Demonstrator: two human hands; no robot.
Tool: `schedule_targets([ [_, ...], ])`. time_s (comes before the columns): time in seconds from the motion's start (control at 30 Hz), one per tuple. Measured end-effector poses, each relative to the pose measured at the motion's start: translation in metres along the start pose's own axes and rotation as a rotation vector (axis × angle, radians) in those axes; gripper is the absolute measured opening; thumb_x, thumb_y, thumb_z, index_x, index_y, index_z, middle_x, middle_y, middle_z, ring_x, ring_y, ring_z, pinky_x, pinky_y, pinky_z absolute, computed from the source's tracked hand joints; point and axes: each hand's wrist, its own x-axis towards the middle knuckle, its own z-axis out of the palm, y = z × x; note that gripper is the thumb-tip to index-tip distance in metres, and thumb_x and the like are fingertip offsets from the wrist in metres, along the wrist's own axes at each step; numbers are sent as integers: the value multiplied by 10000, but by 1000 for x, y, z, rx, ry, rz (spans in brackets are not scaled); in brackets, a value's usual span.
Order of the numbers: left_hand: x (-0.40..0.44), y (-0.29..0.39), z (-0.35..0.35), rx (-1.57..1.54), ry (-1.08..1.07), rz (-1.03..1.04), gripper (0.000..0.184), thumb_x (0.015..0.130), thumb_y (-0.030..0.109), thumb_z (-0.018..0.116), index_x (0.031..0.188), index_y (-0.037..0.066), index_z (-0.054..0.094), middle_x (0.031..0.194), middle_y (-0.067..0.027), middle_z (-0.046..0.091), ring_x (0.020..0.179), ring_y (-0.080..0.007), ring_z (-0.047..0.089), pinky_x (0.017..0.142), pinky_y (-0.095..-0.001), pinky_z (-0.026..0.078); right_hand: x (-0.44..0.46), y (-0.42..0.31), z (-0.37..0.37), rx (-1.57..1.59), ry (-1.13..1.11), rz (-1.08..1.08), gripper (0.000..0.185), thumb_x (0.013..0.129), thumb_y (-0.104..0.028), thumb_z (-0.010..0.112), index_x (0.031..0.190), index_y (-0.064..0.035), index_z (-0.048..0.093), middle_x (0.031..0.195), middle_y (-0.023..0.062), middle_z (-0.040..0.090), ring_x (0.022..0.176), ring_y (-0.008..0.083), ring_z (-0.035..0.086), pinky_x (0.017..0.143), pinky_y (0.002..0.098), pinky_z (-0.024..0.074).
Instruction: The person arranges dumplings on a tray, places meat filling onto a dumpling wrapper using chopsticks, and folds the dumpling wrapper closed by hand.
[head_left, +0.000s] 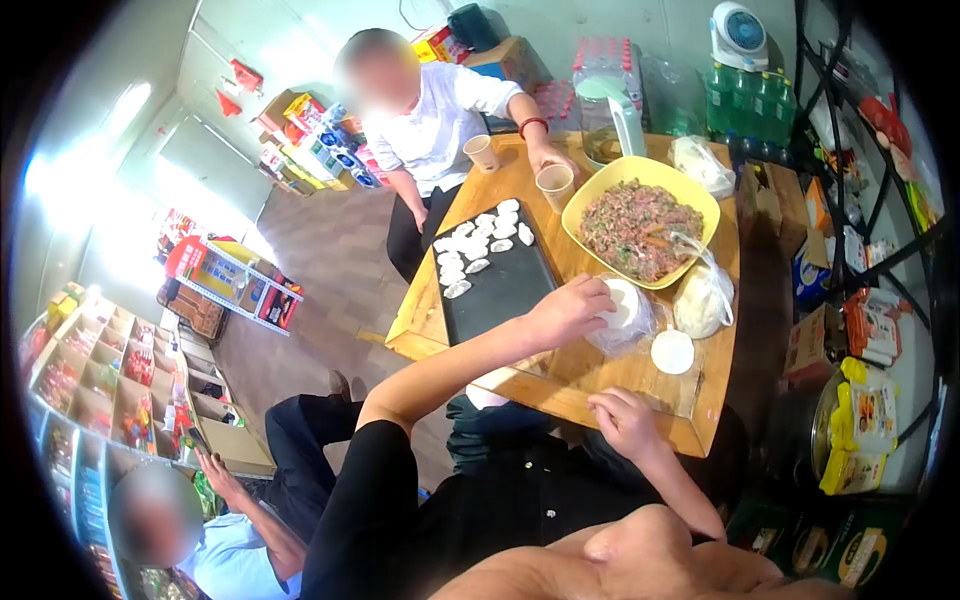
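Observation:
My left hand [570, 312] reaches across the wooden table, its bent fingertips pinching at the edge of a stack of round white dumpling wrappers [624, 308] on a clear plastic bag. My right hand [628, 425] hovers by the near table edge, fingers loosely bent and apart, with nothing visible in them. A single round wrapper [672, 352] lies just beyond it. Past the stack stands a yellow bowl [574, 228] of minced filling, with what looks like a utensil in it. Left of my left hand, a black tray [490, 310] carries several white dumplings [477, 245] at its far end.
A tied plastic bag [703, 302] with pale contents sits beside the wrappers. Across the wooden table [415, 325], a seated person holds a paper cup [555, 186]; another cup [481, 154] stands nearby. A second person [240, 545] sits at lower left. Shelving [880, 240] lines the right.

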Motion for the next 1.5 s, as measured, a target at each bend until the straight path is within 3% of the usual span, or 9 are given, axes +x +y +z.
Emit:
schedule_targets([
  [0.5, -15, 0, 4, -84, 103, 108, 305, 728, 106, 749, 1006, 55, 633, 1063, -101, 580, 1026, -312, 552, 888, -391, 479, 2, -19, -5, 56, 79, 172, 118, 840, 84, 570, 907, 12, 635, 783, 121, 655, 676, 230, 667, 604, 317, 522],
  [0.63, -32, 10, 13, -139, 385, 134, 315, 759, 62, 708, 1067, 70, 641, 1102, -103, 593, 1056, -310, 569, 898, -406, 478, 70, -45, -99, -86, 319, -132, 174, 913, -45, 490, 800, 9, 610, 727, 93, 619, 663, 186, 592, 608, 305, 471],
  [0.67, -36, 12, 15, -190, 405, 69, 315, 769, 45, 692, 1079, 75, 646, 1116, -105, 599, 1064, -309, 576, 902, -411, 478, 104, -45, -120, -73, 462, -127, 108, 927, -65, 502, 943, 18, 570, 843, 103, 615, 758, 190, 591, 687, 304, 468],
  [0.77, -44, 5, 20, -260, 449, 102, 301, 775, 20, 666, 1072, 71, 655, 1118, -104, 609, 1056, -305, 588, 893, -415, 481, 236, -6, -154, 107, 581, 114, 442, 970, -123, 539, 1370, 44, 448, 1192, 134, 602, 1043, 201, 589, 925, 300, 459],
  [0.93, -57, -18, 12, -359, 547, 141, 280, 740, -22, 659, 1008, 60, 660, 1080, -97, 627, 1011, -294, 594, 864, -411, 487, 372, 140, -162, -69, 71, 689, 920, 852, -429, 705, 1488, 49, 243, 1432, 166, 433, 1344, 239, 395, 1088, 407, 310],
  [0.97, -61, -21, 8, -374, 556, 138, 280, 740, -22, 659, 1008, 60, 660, 1080, -97, 627, 1011, -294, 594, 864, -411, 487, 385, 172, -158, -103, 88, 707, 791, 818, -404, 751, 1349, 89, 432, 1200, 145, 598, 1044, 188, 571, 904, 322, 438],
  [1.13, -80, -40, -2, -472, 556, 150, 230, 773, 13, 669, 1000, 48, 683, 1070, -107, 636, 1007, -304, 607, 858, -398, 508, 430, 209, -140, 197, -42, 780, 217, 809, -229, 720, 852, -29, 647, 833, 54, 641, 821, 149, 603, 768, 323, 477],
  [1.37, -93, -41, -10, -583, 641, 169, 200, 809, 17, 641, 1003, 52, 672, 1055, -94, 639, 1010, -299, 599, 873, -402, 500, 521, 183, -108, 66, -88, 727, 181, 832, -209, 703, 833, -50, 617, 672, 5, 561, 551, 110, 533, 523, 260, 462],
  [1.5, -100, -35, -22, -750, 648, 115, 246, 780, -42, 607, 997, 55, 669, 1057, -106, 634, 994, -321, 596, 861, -401, 502, 558, 160, -76, -163, -126, 641, 370, 810, -454, 750, 820, -106, 626, 665, -25, 538, 545, 76, 488, 498, 224, 414],
])
